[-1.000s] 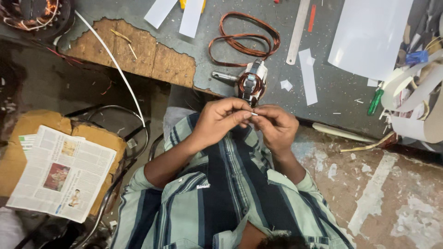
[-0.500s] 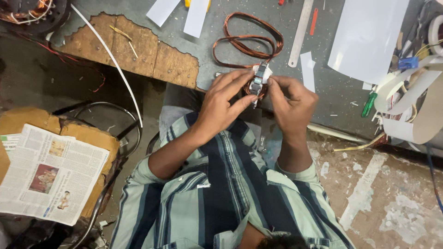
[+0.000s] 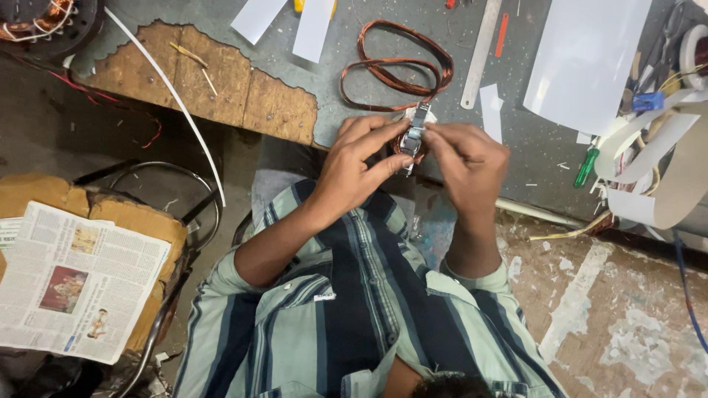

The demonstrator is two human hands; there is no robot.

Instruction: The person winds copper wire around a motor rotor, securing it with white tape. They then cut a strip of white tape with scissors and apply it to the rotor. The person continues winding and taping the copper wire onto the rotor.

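Note:
My left hand (image 3: pixel 357 166) and my right hand (image 3: pixel 469 163) meet at the near edge of the grey workbench (image 3: pixel 354 66). Between their fingers is a small metal motor core with copper winding (image 3: pixel 411 140); both hands grip it, the left from the left side, the right from the right. Most of the core is hidden by my fingers. A loop of copper wire (image 3: pixel 398 65) lies on the bench just beyond the hands. My striped shirt (image 3: pixel 354 309) fills the lower middle.
White paper sheets (image 3: pixel 590 59), a steel ruler (image 3: pixel 481 51), a green screwdriver (image 3: pixel 586 166) and tape rolls (image 3: pixel 656 162) lie on the bench at right. A newspaper on a cardboard box (image 3: pixel 74 280) sits at left, by a metal chair frame (image 3: pixel 184 221). A wound stator (image 3: pixel 37 18) is far left.
My hands have risen from my lap to the bench edge with the core. The view has shifted slightly, and the hands stay closed around the core.

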